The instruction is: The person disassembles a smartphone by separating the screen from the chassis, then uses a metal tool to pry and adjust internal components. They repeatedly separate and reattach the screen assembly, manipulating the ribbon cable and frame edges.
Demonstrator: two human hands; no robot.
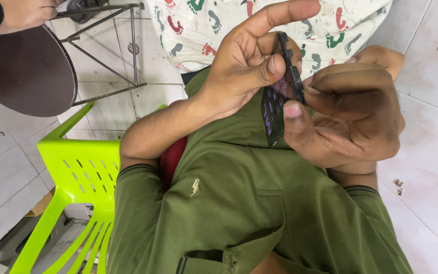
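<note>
A thin black flat panel with a glossy dark face point(275, 109), like a small device screen or cover, is held edge-on in front of my chest. My left hand point(244, 63) pinches its upper edge between thumb and fingers, with the index finger stretched out above. My right hand point(353, 109) grips the panel's right edge, its thumb pressed on the front near the middle. I wear an olive green shirt point(239, 203).
A lime green plastic chair point(77, 177) stands at the lower left. A dark round table top point(24, 71) on a metal frame is at the upper left, another person's hand point(24, 12) resting on it. Footprint-patterned white cloth point(204, 30) lies ahead. White floor tiles surround.
</note>
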